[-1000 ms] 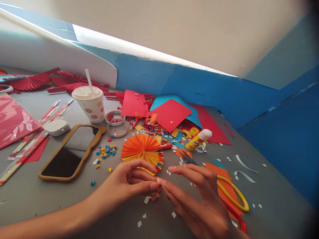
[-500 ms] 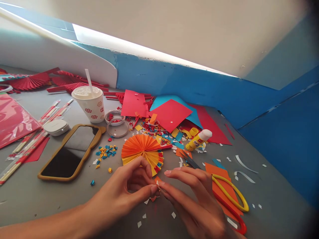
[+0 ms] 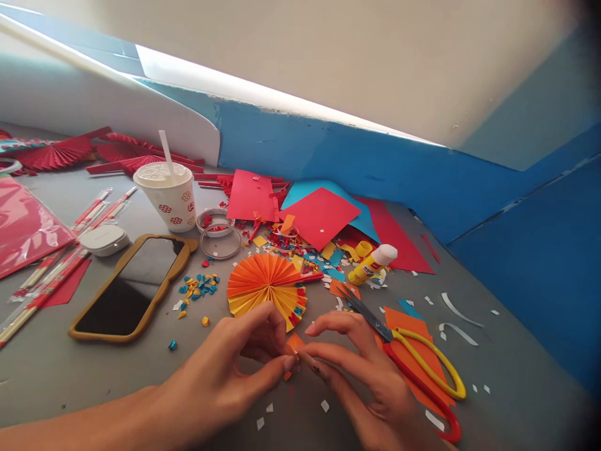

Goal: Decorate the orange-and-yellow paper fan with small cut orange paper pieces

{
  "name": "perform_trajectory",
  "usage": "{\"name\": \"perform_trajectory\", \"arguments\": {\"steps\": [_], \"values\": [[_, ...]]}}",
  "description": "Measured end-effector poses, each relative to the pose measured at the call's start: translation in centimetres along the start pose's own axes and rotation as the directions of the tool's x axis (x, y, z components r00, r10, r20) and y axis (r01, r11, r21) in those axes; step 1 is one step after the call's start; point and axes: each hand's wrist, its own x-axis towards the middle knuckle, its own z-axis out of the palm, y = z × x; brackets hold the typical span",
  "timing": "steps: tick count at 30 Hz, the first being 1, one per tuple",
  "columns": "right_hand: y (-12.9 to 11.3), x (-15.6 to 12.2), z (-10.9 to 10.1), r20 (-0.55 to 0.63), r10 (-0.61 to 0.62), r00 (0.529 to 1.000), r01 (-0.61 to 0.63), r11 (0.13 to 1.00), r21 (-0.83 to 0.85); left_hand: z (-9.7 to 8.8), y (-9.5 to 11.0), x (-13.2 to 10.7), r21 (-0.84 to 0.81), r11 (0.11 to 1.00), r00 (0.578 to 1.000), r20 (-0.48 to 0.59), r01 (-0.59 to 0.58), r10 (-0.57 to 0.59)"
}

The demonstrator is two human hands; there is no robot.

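1. Nearest: left hand (image 3: pixel 225 376) and right hand (image 3: pixel 370 382), each grip pinching one orange paper scrap (image 3: pixel 295 342) just above the worktop (image 3: pixel 70 376). I judge it too tiny for one hand.
2. Scissors (image 3: pixel 413 360), beside the right hand.
3. Pleated fan (image 3: pixel 265 285), beyond.

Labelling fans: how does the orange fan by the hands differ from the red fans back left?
Orange fan is orange and yellow, single, by the left hand; red fans are plain red, several overlapping, far back. Orange fan spreads nearly round; red fans spread about half. Both are pleated paper, flat on the table.
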Motion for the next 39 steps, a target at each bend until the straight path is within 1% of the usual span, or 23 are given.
{"name": "perform_trajectory", "arguments": {"steps": [2,3,4,7,9,11,13,16,17,20,22,24,26,28,30,32,34,36,39], "values": [[-0.1,0.1,-0.1,0.025,0.068,0.997,-0.069,0.997,0.043,0.0,0.3,0.0,0.009,1.000,1.000,0.006,-0.002,0.002],[-0.2,0.2,-0.2,0.028,0.071,0.997,-0.073,0.996,0.048,0.0,0.3,0.0,0.015,1.000,1.000,0.008,-0.005,0.005],[-0.1,0.2,-0.2,0.022,0.055,0.998,-0.056,0.998,0.039,0.0,0.4,0.0,0.022,1.000,1.000,0.013,-0.007,0.006],[-0.1,0.2,-0.1,-0.024,-0.066,0.998,0.065,0.997,-0.040,0.0,0.4,0.1,0.042,0.999,1.000,0.030,-0.003,0.001],[-0.1,0.2,0.0,-0.055,-0.118,0.992,0.114,0.991,-0.068,-0.1,0.5,0.2,0.037,0.999,1.000,0.030,-0.003,0.002],[0.0,0.2,-0.2,-0.068,-0.087,0.994,0.083,0.995,-0.047,-0.2,0.6,0.3,0.020,1.000,1.000,0.022,0.014,-0.014],[0.2,0.3,-0.6,-0.083,-0.009,0.997,0.007,1.000,-0.023,-0.2,0.7,0.3,0.000,0.999,0.999,0.013,0.042,-0.042],[0.8,0.4,-1.4,-0.098,0.067,0.993,-0.074,0.995,-0.065,-0.4,0.7,0.4,-0.053,0.995,0.996,-0.024,0.080,-0.082],[1.0,0.5,-1.6,-0.082,0.071,0.994,-0.078,0.992,-0.098,-0.5,0.7,0.4,-0.085,0.992,0.994,-0.039,0.097,-0.100],[1.4,0.8,-2.1,0.038,0.073,0.997,-0.065,0.983,-0.173,-0.7,0.3,0.6,-0.241,0.959,0.985,-0.050,0.149,-0.165],[1.5,0.9,-2.1,0.084,0.096,0.992,-0.082,0.984,-0.158,-0.8,0.1,0.8,-0.342,0.925,0.981,-0.035,0.167,-0.191],[1.3,0.9,-1.9,0.112,0.167,0.980,-0.159,0.984,-0.079,-0.8,-0.2,0.9,-0.401,0.901,0.980,-0.030,0.167,-0.195],[0.9,0.9,-1.7,0.143,0.281,0.949,-0.291,0.955,0.051,-0.7,-0.4,1.1,-0.419,0.894,0.982,-0.022,0.159,-0.185],[0.4,0.7,-1.4,0.153,0.380,0.912,-0.407,0.883,0.235,-0.5,-0.5,1.1,-0.422,0.894,0.984,-0.021,0.152,-0.177],[-0.3,0.4,-1.2,0.150,0.440,0.885,-0.460,0.778,0.428,-0.3,-0.6,1.0,-0.415,0.899,0.985,-0.032,0.140,-0.168],[-0.9,0.2,-1.0,0.164,0.459,0.873,-0.465,0.680,0.567,-0.2,-0.6,1.0,-0.408,0.904,0.986,-0.043,0.129,-0.160],[-1.3,0.1,-0.9,0.187,0.453,0.872,-0.457,0.617,0.640,-0.2,-0.7,1.0,-0.401,0.908,0.987,-0.047,0.120,-0.151],[-1.3,0.1,-0.7,0.190,0.426,0.885,-0.428,0.583,0.690,-0.2,-0.7,1.0,-0.393,0.913,0.988,-0.058,0.107,-0.141],[-0.8,0.0,-0.2,0.174,0.361,0.916,-0.360,0.549,0.755,-0.4,-0.8,1.0,-0.381,0.921,0.990,-0.083,0.076,-0.116]]}}
